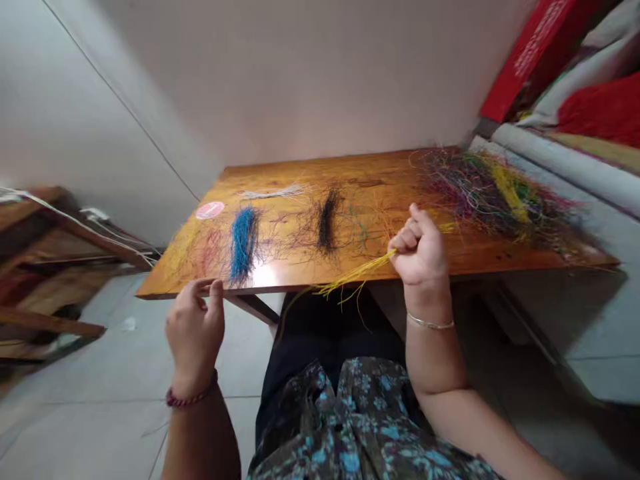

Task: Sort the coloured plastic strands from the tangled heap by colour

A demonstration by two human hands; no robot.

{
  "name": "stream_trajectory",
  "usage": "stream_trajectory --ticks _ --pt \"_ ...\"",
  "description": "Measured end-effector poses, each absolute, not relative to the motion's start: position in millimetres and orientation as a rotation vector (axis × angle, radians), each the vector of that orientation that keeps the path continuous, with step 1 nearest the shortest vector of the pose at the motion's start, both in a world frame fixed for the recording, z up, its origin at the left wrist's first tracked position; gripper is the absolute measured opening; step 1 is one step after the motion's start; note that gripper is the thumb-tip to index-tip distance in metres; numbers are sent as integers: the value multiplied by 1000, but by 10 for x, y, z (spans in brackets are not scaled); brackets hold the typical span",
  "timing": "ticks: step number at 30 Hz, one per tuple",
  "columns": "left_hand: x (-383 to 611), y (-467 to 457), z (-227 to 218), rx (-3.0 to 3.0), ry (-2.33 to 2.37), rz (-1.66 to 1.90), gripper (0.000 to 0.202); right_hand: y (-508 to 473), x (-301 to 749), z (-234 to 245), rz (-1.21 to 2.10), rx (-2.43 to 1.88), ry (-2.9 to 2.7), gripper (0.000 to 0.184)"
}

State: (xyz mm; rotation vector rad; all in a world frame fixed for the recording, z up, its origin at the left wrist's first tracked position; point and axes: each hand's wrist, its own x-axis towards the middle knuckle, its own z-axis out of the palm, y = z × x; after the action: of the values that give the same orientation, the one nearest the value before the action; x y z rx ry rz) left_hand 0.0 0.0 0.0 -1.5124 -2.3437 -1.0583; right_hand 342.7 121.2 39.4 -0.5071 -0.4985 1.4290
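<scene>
Lap: dark trousers (pixel 325 327) and a blue-flowered top (pixel 350 427), right below the near edge of the wooden table (pixel 380 180).

Left hand (pixel 195 333): fingers curled at the table's near edge, beaded bracelet (pixel 190 395) on the wrist. Can't tell if it's pinching any fine strand or just resting there.

Right hand (pixel 419 247): clenched tight in a fist over the table's near half, silver bangle (pixel 430 324) on the wrist.

Yellow strands (pixel 355 275): gripped in that fist, trailing off the table's near edge toward the left hand.

Bunches: blue bunch (pixel 243 245), black bunch (pixel 327 220) and thin white bunch (pixel 274 192) lie well apart across the middle of the table, with loose hairs around them.

Progress: looks like three colours are pulled out into their own lines, while plenty stays unsorted.

Mixed heap (pixel 493 193): big multicoloured tangle at the table's far right end, lots of yellow, green and purple.

Surroundings: tiled floor (pixel 120 400) below the table, wooden shelf (pixel 55 267) off its left side, red box (pixel 530 60) beyond its right end.
</scene>
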Motion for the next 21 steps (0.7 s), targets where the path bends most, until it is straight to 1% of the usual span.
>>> stream_trajectory --ticks 4,7,9,11,14,15,17,21 --pt "398 -86 138 -2049 -2224 -1439 46 1116 3137 449 1587 -528 -587 66" --pt "776 -70 163 -2553 -2044 -1640 49 1028 2823 461 1720 -488 -651 68" --pt "1003 -16 135 -2827 -2005 -1757 48 988 2616 455 1775 -457 -688 69" --pt "1148 57 82 -2937 -2113 -1956 47 986 2461 442 1778 -442 -710 69" --pt "1181 159 1 -2744 -2452 -2268 46 1050 2359 413 1739 -429 -695 69" --pt "1153 182 -16 -2655 -2539 -2296 44 1077 2353 400 1732 -426 -685 69" --pt "1076 201 -32 -2582 -2613 -2195 41 1113 2360 367 1741 -422 -668 69" --pt "940 131 -16 -2654 -2516 -1761 36 1073 2370 286 1814 -400 -640 69"
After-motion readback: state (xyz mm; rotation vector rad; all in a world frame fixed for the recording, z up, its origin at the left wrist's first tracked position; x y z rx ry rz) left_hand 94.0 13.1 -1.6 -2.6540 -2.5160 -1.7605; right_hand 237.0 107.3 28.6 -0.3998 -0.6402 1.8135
